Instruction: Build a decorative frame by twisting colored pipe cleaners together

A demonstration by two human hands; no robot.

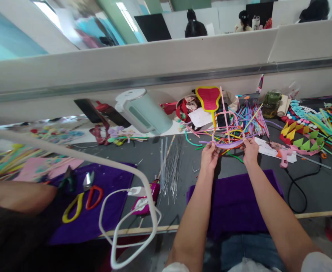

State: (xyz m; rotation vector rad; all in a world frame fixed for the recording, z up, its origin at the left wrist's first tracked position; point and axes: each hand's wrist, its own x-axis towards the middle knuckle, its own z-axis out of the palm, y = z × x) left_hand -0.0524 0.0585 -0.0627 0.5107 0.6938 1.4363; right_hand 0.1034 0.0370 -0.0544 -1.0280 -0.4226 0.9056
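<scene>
Both my hands are raised over the far part of the table, fingers pinched. A purple pipe cleaner strip (pixel 228 144) spans between them, bowed slightly downward. My left hand (pixel 210 155) grips its left end, and my right hand (pixel 250 150) its right end. An orange pipe cleaner arch (pixel 214 124) rises above the strip; I cannot tell whether the two are joined. Behind them stand a pink pipe cleaner cross (pixel 226 112) and a red shape with a yellow outline (pixel 208 99). A heap of coloured pipe cleaners (pixel 249 117) lies beyond my right hand.
A purple cloth (pixel 236 200) lies below my forearms. Right: a pink glue gun (pixel 284 156) with a black cord and a green jar (pixel 271 104). Left: metal wires (pixel 173 170), a kettle (pixel 146 111), scissors (pixel 88 183), a white cable (pixel 143 173) and another person's arm (pixel 18 196).
</scene>
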